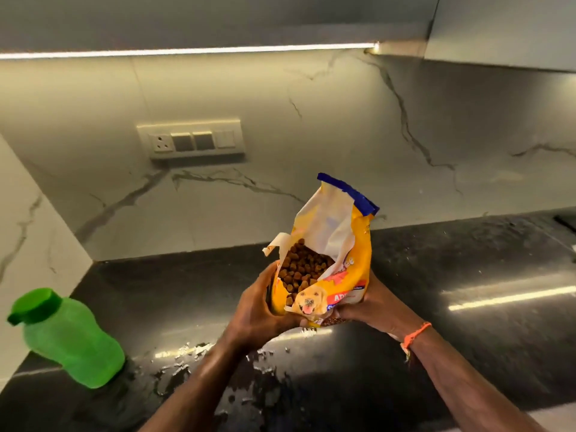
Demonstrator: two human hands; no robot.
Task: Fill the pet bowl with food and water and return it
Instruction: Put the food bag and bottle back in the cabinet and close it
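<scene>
Yellow plastic pet-food bag (339, 269) with torn-open top, brown kibble (304, 269) showing, held upright above the black glossy worktop (467, 275) at 6 o'clock of frame centre. Left hand (265, 310) and right hand (371, 304) each curl their grip round the bag's lower sides. Pet bowl not visible. Likely best: keep both hands low, tip slowly so the kibble doesn't spill. Green plastic bottle (71, 341) at 8 o'clock.

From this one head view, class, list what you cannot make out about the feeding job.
- Pet bowl: not in the head view at all.
- Food bag brand text: covered by folds and the right hand.
- Bag base: hidden behind the left hand.
- Green bottle: blurred and opaque, so its water level is unreadable.
- Dark object at the right edge: cut off by the frame.
</scene>
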